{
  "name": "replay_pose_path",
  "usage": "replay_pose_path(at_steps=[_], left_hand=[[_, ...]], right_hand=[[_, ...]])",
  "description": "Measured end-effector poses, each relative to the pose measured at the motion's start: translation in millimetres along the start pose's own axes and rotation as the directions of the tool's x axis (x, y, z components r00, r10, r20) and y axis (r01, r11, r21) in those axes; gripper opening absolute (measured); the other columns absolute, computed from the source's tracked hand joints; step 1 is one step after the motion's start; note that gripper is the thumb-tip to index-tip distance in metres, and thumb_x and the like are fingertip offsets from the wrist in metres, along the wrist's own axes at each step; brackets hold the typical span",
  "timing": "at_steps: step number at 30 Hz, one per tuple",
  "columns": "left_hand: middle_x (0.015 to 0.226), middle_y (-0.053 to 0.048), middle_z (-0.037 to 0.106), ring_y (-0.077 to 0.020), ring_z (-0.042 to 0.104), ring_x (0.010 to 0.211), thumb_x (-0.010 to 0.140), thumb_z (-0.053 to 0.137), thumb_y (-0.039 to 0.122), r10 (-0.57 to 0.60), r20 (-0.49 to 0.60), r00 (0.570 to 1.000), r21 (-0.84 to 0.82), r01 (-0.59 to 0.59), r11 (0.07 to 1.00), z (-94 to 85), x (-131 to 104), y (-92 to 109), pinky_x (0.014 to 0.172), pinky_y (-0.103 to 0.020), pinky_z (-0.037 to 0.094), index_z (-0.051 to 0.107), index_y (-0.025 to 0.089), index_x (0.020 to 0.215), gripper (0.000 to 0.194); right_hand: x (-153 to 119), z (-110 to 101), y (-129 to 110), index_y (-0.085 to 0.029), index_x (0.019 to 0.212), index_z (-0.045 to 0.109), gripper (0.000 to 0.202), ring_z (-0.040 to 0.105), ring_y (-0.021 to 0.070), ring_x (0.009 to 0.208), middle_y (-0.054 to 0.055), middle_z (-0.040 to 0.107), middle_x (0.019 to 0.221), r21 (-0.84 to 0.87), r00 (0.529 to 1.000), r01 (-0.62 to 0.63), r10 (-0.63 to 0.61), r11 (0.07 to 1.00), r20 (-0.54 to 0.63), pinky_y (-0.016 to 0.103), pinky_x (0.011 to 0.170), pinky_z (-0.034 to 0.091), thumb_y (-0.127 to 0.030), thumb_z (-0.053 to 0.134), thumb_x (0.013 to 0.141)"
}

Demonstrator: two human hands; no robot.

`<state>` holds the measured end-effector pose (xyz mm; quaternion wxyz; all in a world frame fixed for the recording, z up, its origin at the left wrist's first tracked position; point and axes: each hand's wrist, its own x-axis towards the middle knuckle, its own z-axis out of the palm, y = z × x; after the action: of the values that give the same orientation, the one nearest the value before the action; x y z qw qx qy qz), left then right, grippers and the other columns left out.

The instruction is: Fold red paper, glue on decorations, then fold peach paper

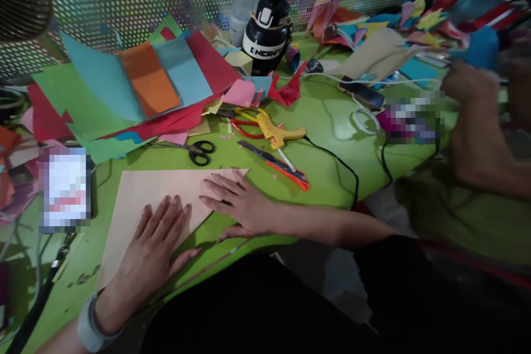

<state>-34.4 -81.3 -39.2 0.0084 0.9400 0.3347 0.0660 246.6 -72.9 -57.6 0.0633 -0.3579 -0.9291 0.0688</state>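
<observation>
A pale cream sheet of paper, folded into a triangle, lies flat on the green table near its front edge. My left hand rests palm down on the paper, fingers outstretched, thumb off to the right. Over the paper's slanting edge at the upper right, my right hand lies flat with its fingers spread. Just beyond the paper are black-handled scissors, a box cutter with an orange end and a yellow glue gun with a glue stick in it.
Coloured paper sheets are piled at the back left, an orange piece on top. A black bottle stands behind. A phone lies at left, another at right. A co-worker's hand is at far right. Cables cross the table.
</observation>
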Motion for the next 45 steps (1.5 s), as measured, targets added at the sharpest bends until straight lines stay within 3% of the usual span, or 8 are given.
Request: replay_pose_path(at_steps=[9, 25, 36, 45], left_hand=[[0.154, -0.020, 0.040, -0.0386, 0.038, 0.142, 0.099, 0.041, 0.053, 0.039, -0.033, 0.999, 0.064, -0.036, 0.997, 0.5, 2, -1, 0.115, -0.057, 0.029, 0.035, 0.013, 0.152, 0.067], [0.154, -0.022, 0.040, -0.0393, 0.036, 0.143, 0.098, 0.045, 0.052, 0.058, -0.051, 0.997, 0.060, -0.055, 0.997, 1.6, 2, -1, 0.114, -0.058, 0.029, 0.024, 0.013, 0.157, 0.074], [0.155, -0.018, 0.040, -0.0373, 0.033, 0.145, 0.096, 0.045, 0.058, -0.011, 0.029, 1.000, 0.060, 0.009, 0.998, -3.1, -1, 7, 0.116, -0.055, 0.028, 0.040, 0.013, 0.150, 0.070], [0.156, -0.017, 0.039, -0.0349, 0.028, 0.148, 0.096, 0.044, 0.061, -0.051, 0.067, 0.996, 0.035, 0.049, 0.998, -5.7, -4, 13, 0.120, -0.053, 0.018, 0.041, 0.012, 0.149, 0.072]], right_hand=[[0, -6, -5, -0.019, 0.157, 0.022, 0.086, 0.008, 0.0387, 0.151, 0.019, 0.016, 0.164, -0.003, 0.992, -0.101, 0.101, 0.995, 0.078, 0.076, 0.110, 0.006, -0.074, 0.032, 0.092], [3, -5, 1, -0.018, 0.156, 0.025, 0.083, 0.012, 0.0348, 0.151, 0.017, 0.020, 0.164, -0.041, 0.996, -0.089, 0.090, 0.995, 0.017, 0.071, 0.114, 0.011, -0.072, 0.033, 0.093], [-1, -2, -2, -0.016, 0.154, 0.032, 0.085, 0.019, 0.0378, 0.149, 0.020, 0.026, 0.161, -0.030, 0.998, -0.056, 0.056, 0.998, 0.004, 0.071, 0.113, 0.013, -0.074, 0.031, 0.092], [-3, 4, -5, -0.016, 0.154, 0.033, 0.084, 0.021, 0.0377, 0.149, 0.020, 0.027, 0.161, -0.067, 0.999, -0.046, 0.045, 0.997, -0.023, 0.071, 0.113, 0.013, -0.073, 0.031, 0.093]])
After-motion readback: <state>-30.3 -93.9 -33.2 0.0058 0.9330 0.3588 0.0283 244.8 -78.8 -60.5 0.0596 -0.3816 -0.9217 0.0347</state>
